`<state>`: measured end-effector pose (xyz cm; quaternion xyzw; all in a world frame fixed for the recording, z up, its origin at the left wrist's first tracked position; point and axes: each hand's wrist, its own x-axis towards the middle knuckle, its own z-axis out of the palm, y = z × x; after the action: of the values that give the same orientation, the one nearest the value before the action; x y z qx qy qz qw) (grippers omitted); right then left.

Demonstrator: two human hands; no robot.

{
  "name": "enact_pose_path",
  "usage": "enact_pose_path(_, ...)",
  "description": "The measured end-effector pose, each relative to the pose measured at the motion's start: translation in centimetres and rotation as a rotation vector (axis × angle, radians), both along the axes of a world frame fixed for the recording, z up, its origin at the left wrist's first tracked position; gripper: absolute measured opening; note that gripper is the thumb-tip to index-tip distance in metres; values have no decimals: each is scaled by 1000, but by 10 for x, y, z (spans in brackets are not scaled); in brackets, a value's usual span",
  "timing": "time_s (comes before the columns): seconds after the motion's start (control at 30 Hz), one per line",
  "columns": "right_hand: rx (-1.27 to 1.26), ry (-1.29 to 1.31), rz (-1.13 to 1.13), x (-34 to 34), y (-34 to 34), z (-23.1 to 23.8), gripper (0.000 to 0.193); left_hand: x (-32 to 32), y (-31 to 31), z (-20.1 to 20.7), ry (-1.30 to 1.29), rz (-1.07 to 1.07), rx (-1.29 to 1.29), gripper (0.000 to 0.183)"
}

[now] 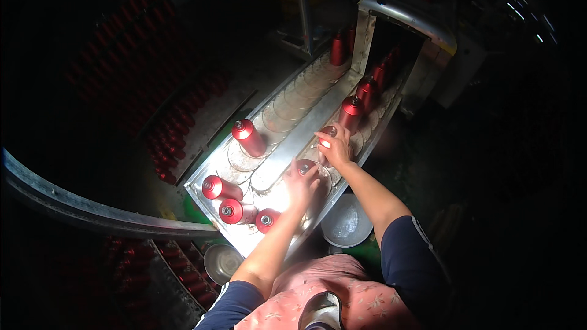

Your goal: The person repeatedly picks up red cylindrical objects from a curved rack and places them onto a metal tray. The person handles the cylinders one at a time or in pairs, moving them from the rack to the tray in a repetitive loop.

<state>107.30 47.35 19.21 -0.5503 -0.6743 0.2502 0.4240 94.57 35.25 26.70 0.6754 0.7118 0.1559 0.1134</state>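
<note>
My left hand has its fingers around the top of a red metal bottle on the near end of the conveyor; the hand is slightly blurred. Farther up the same lane, my right hand grips another red metal bottle, its fingers hiding most of the body. Just beyond it, an upright red bottle stands in line with several more leading into a metal housing. By my left forearm, a group of 3 red bottles stands at the conveyor's near left corner.
The conveyor has overlapping round plates around a raised centre strip. A lone bottle stands on its left lane. The housing arches over the far right end. Metal bowls sit below the near edge. Rows of bottles fill the left floor.
</note>
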Motion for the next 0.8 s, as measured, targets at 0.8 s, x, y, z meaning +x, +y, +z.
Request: enact_pose_path(0.8, -545, 368, 695, 1, -335, -3, 39, -25, -358, 126, -801, 745, 53, 23)
